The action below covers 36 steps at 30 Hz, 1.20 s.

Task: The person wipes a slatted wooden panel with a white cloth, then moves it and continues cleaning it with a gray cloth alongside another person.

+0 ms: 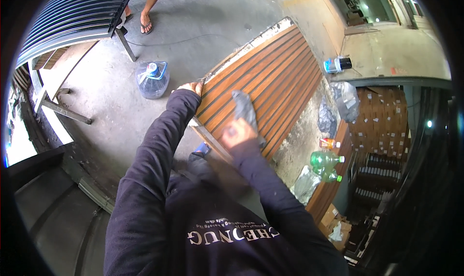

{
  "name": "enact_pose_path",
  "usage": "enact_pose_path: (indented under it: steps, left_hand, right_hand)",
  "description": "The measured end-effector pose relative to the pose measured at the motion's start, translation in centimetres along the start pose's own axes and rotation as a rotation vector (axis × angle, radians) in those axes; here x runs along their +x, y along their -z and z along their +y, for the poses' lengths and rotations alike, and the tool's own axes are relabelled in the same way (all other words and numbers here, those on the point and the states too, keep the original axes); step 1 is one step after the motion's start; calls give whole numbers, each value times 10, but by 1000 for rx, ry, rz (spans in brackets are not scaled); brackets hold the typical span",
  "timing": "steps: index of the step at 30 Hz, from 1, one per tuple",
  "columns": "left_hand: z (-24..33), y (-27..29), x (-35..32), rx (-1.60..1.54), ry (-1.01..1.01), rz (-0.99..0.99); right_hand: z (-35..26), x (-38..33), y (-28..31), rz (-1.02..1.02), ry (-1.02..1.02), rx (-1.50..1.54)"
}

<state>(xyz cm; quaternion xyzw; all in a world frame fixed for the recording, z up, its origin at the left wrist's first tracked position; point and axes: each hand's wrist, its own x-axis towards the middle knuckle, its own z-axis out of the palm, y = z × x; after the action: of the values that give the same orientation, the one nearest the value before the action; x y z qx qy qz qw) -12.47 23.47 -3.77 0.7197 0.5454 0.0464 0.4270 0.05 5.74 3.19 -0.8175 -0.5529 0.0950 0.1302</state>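
Observation:
A brown slatted wooden panel (270,77) with dark grooves lies raised in front of me, slanting away to the upper right. My left hand (193,88) grips the panel's near left corner, its fingers curled over the edge. Over the near end of the slats is my right hand (238,132), smeared by motion. Its fingers look bent, but I cannot make out whether they hold anything. A crumpled grey cloth (244,106) lies on the slats right beside that hand and runs partly behind its wrist.
A large clear water jug (152,80) stands on the concrete floor at left. Black corrugated sheeting (77,17) rests on a trestle, near another person's sandalled foot (146,23). Along the right are a cup-like container (337,64), plastic bags (344,102) and green bottles (325,159).

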Motion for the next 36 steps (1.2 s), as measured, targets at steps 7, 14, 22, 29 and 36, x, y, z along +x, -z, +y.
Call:
enact_pose_path:
  steps: [7, 14, 22, 29, 36]
  left_hand:
    - [7, 0, -3, 31, -24, 49]
    - [14, -2, 0, -8, -38, 43]
    - [7, 2, 1, 12, 14, -35]
    - [13, -3, 2, -9, -10, -28]
    - [-2, -12, 11, -71, -62, 89]
  right_hand:
    - [3, -8, 2, -198, -28, -2]
    - [30, 23, 21, 42, -87, -20]
    - [22, -7, -1, 23, -3, 23]
    - [46, -12, 9, -42, -89, -109]
    - [26, -12, 17, -25, -196, 145]
